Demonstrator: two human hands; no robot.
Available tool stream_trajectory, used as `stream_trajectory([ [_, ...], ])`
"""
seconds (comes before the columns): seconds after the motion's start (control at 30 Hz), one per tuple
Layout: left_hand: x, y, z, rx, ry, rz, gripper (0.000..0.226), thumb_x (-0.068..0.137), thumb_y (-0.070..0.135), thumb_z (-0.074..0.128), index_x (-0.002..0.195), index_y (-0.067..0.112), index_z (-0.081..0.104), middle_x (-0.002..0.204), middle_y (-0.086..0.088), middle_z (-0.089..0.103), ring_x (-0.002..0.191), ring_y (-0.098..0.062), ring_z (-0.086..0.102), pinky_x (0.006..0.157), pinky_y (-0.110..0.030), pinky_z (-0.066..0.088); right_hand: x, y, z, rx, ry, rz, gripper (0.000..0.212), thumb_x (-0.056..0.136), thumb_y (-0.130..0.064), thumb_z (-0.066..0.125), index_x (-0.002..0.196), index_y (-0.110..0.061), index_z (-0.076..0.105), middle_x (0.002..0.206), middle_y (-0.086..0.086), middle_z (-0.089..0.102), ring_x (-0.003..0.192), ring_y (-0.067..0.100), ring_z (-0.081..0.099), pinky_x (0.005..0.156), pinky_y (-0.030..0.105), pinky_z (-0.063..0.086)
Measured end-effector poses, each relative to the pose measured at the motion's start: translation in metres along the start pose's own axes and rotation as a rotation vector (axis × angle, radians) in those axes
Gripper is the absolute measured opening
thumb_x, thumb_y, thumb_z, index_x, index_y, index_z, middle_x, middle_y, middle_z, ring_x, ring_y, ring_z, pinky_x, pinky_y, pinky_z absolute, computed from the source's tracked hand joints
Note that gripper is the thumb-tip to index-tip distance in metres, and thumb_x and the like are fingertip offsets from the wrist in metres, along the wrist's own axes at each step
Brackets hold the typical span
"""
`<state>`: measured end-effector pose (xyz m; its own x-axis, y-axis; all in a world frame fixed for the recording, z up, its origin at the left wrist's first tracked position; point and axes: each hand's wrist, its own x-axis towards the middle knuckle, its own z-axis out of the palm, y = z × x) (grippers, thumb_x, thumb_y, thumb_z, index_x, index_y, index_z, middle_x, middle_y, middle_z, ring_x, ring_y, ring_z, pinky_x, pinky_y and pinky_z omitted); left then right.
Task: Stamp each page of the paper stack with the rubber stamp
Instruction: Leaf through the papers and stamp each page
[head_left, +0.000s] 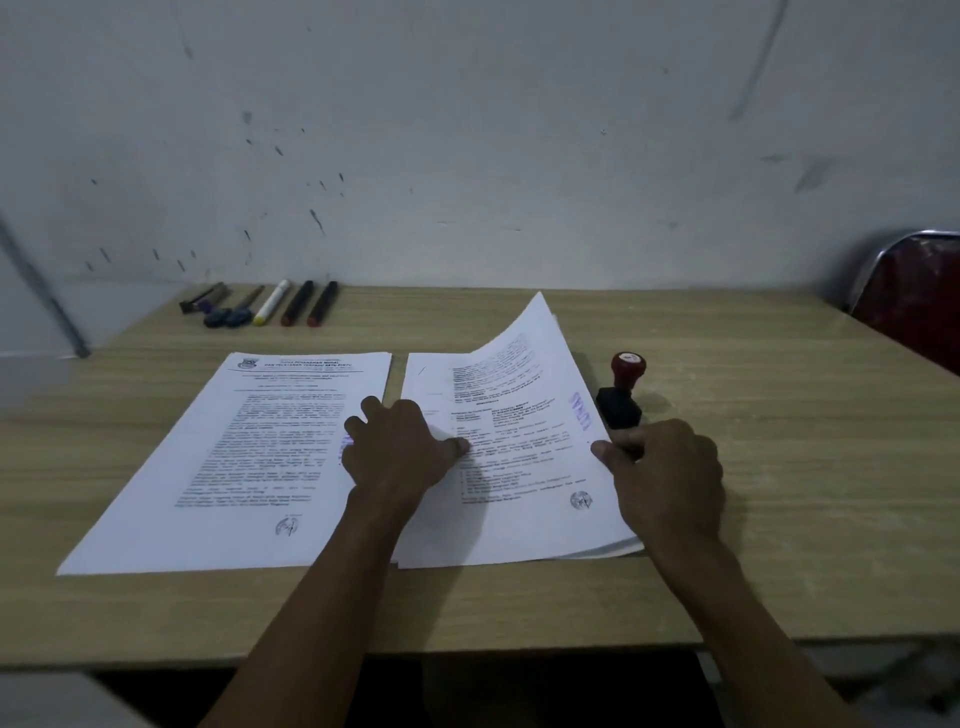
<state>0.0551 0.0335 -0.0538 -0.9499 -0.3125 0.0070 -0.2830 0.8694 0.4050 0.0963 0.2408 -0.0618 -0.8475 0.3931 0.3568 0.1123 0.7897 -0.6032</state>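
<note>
My right hand (667, 467) pinches the stamped top page (519, 441) of the paper stack (597, 548) mid-counter; left hand (400, 447) presses flat, fingers spread. The rubber stamp (621, 392) stands just beyond. Two sheets might lift together, leaving one unstamped.

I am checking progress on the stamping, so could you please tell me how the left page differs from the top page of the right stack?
The left page lies flat on the table; the top page of the right stack curls upward at its far corner. The left hand rests across both, while the right hand pinches only the right one's edge. Both carry printed text, a purple stamp mark and a round seal.
</note>
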Motion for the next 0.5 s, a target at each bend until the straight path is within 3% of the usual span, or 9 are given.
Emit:
stream_trajectory([
  [0.17,0.000,-0.001,-0.001,-0.020,0.003,-0.003,0.084,0.069,0.065,0.071,0.127,0.008,0.049,0.131,-0.013,0.041,0.127,-0.036,0.038,0.096,-0.046,0.040,-0.003,-0.006,-0.008,0.053,0.042,-0.018,0.009,0.079,-0.027,0.081,0.082,-0.021,0.076,0.079,-0.002,0.072,0.073,0.021,0.066,0.064,0.033,0.052],
  [0.27,0.006,-0.007,-0.002,-0.132,0.000,0.005,0.080,0.071,0.063,0.070,0.125,0.007,0.050,0.129,-0.016,0.046,0.124,-0.037,0.043,0.096,-0.046,0.042,0.000,-0.006,-0.011,0.266,0.036,-0.046,0.005,0.082,-0.018,0.079,0.085,-0.015,0.078,0.077,-0.003,0.073,0.070,0.013,0.067,0.064,0.027,0.048],
  [0.37,0.012,-0.013,-0.009,-0.453,0.044,-0.004,0.067,0.076,0.051,0.073,0.116,0.001,0.056,0.115,-0.014,0.058,0.109,-0.034,0.056,0.080,-0.034,0.045,0.002,-0.011,-0.018,0.530,0.016,-0.021,0.004,0.083,-0.013,0.076,0.086,-0.015,0.078,0.075,-0.006,0.074,0.069,0.009,0.070,0.065,0.031,0.054],
  [0.43,0.016,-0.018,-0.019,-0.792,0.016,-0.049,0.041,0.079,0.036,0.076,0.091,0.000,0.061,0.086,-0.011,0.062,0.082,-0.029,0.060,0.065,-0.030,0.041,0.002,-0.017,-0.021,0.708,-0.003,0.041,0.003,0.085,-0.011,0.075,0.085,-0.011,0.077,0.076,-0.001,0.075,0.073,0.019,0.073,0.069,0.039,0.060],
  [0.5,0.020,-0.022,-0.033,-1.082,-0.056,-0.126,0.029,0.079,0.020,0.077,0.070,0.001,0.058,0.065,-0.011,0.057,0.061,-0.025,0.055,0.057,-0.028,0.042,0.002,-0.024,-0.021,0.837,-0.022,0.106,0.003,0.086,-0.009,0.074,0.084,-0.007,0.076,0.078,0.006,0.076,0.078,0.028,0.073,0.075,0.043,0.061],
])
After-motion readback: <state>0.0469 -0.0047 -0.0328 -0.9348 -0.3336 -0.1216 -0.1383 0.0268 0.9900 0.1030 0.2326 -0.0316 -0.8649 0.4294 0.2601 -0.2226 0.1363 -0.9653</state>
